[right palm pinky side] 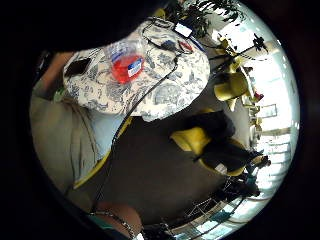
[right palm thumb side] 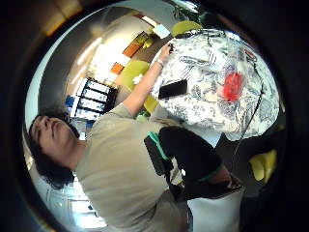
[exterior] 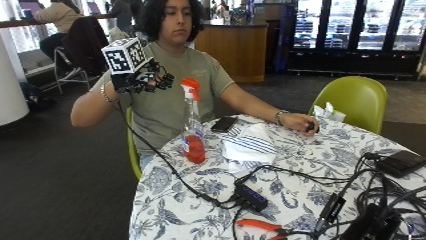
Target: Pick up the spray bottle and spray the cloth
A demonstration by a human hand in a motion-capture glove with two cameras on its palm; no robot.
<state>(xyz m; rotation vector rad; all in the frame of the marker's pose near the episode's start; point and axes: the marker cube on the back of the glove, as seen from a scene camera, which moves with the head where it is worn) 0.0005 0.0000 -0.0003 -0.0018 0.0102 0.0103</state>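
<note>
Below the raised gloved right hand, fingers loosely curled and empty, stood the clear spray bottle of red liquid on the bench, beside the striped white cloth; lowering to its neck should suit best.

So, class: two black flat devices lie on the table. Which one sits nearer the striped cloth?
The phone, lying just beyond the cloth, near the person. The other black device sits at the table's far edge among cables.

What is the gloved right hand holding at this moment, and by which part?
Nothing. The gloved right hand is raised at chest height, clear of the spray bottle, which stands untouched on the table beside the cloth.
</note>
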